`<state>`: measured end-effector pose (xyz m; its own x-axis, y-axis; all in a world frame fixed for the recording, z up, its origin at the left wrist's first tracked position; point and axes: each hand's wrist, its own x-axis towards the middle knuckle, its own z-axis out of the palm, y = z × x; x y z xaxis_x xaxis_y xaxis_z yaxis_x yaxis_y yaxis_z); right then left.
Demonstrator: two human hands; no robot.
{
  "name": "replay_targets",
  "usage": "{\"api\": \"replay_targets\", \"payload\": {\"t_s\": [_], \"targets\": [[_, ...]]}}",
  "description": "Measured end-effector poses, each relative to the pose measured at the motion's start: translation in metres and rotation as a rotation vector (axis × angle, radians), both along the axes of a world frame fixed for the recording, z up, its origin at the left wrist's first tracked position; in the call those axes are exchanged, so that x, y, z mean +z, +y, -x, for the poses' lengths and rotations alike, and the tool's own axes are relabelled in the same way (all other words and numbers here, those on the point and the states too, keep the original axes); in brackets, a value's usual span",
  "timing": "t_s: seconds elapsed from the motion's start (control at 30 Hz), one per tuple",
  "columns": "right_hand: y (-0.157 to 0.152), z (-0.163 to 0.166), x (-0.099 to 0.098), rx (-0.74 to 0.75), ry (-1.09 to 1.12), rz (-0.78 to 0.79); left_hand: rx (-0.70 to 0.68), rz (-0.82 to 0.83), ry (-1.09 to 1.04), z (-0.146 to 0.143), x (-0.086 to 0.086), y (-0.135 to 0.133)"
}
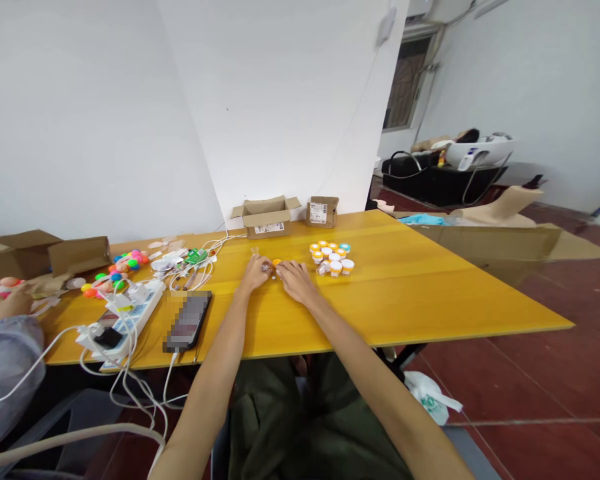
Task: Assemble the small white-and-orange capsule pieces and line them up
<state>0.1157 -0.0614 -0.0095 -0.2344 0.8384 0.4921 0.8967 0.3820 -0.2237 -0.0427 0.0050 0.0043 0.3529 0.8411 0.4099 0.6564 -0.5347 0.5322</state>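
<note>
Both my hands rest close together on the yellow table (430,293). My left hand (256,272) is curled with its fingers pinched round a small dark object that I cannot make out. My right hand (294,279) lies beside it, fingers bent, touching a small orange cap (277,263). A tiny clear vial (255,251) stands just behind my left hand. To the right sits a cluster of several small white jars with orange and blue lids (331,257).
An open cardboard box (266,217) and a smaller box (323,211) stand at the far edge. A phone (187,321), a white power strip (125,317) with cables, and coloured balls (116,270) lie to the left. Another person's sleeve (5,360) is at far left.
</note>
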Motion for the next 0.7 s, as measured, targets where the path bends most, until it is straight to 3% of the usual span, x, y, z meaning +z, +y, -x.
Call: {"api": "replay_targets", "payload": {"t_s": [0.2, 0.47, 0.7], "targets": [[-0.003, 0.002, 0.004, -0.007, 0.021, 0.034, 0.033, -0.005, 0.002, 0.000, 0.000, 0.000], [-0.002, -0.004, 0.009, -0.214, 0.124, 0.127, 0.079, -0.017, -0.038, 0.003, -0.007, 0.008], [0.003, -0.007, 0.005, -0.168, 0.139, 0.171, 0.078, -0.034, -0.008, 0.007, -0.012, 0.012]]}}
